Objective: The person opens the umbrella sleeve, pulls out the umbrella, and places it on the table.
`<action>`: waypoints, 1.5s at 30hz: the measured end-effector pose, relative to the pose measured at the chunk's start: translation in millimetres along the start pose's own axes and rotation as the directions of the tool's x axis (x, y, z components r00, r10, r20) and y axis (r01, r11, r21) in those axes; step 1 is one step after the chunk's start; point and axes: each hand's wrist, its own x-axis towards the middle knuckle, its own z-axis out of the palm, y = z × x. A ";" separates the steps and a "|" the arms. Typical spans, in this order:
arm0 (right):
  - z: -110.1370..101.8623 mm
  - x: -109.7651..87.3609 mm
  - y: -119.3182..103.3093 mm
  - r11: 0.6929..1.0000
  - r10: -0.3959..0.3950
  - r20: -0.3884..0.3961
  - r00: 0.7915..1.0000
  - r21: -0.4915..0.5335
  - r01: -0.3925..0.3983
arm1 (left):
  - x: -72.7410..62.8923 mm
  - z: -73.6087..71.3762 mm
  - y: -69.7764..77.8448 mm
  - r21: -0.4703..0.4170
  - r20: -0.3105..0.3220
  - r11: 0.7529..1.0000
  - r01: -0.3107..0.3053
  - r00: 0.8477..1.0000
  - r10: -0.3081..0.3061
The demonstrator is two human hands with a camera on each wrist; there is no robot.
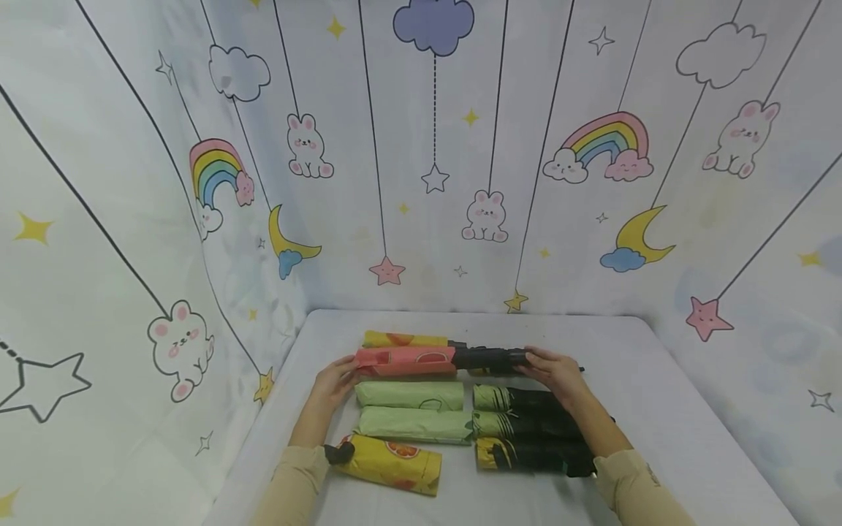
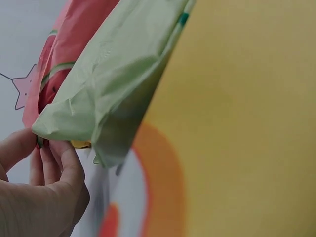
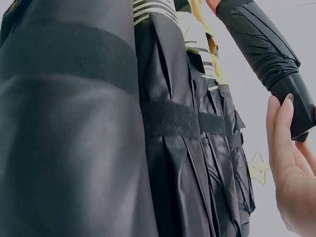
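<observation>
A black folded umbrella (image 1: 490,358) lies crosswise near the back of the table, its left part inside a pink watermelon-print sleeve (image 1: 404,360). My left hand (image 1: 335,378) pinches the sleeve's left end between thumb and fingers. At the other end, my right hand (image 1: 558,374) holds the umbrella's black tip; the right wrist view shows the fingers against this smooth end (image 3: 297,106). A light green sleeve (image 2: 118,74) partly covers the pink one in the left wrist view. Behind the pink sleeve sits a yellow fruit-print sleeve (image 1: 401,339), mostly hidden.
Two light green sleeves (image 1: 411,395) lie nearer me, with a yellow orange-print sleeve (image 1: 395,464) in front. To their right are several black folded umbrellas (image 1: 536,424) with green or yellow ends. A white table (image 1: 671,409) stands against a cartoon-print curtain (image 1: 427,241).
</observation>
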 end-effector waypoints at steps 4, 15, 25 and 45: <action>-3.6 -1.4 0.1 0.999 -0.003 0.005 1.000 0.040 0.002 | -1.3 -2.1 1.0 -0.007 -0.022 1.000 0.004 1.000 -0.004; -11.8 -5.9 -2.6 1.000 -0.023 -0.008 1.000 0.015 0.023 | 1.5 -6.9 0.4 -0.033 -0.026 0.999 0.024 0.999 -0.025; -19.2 -10.9 -0.5 1.000 -0.013 -0.024 1.000 0.024 0.013 | 1.4 -8.2 -0.5 -0.041 -0.024 0.999 0.027 0.999 -0.028; -42.5 -20.9 -5.2 1.000 0.006 -0.051 0.999 -0.012 -0.006 | 0.2 -6.2 0.8 -0.004 -0.021 1.000 0.025 0.999 -0.025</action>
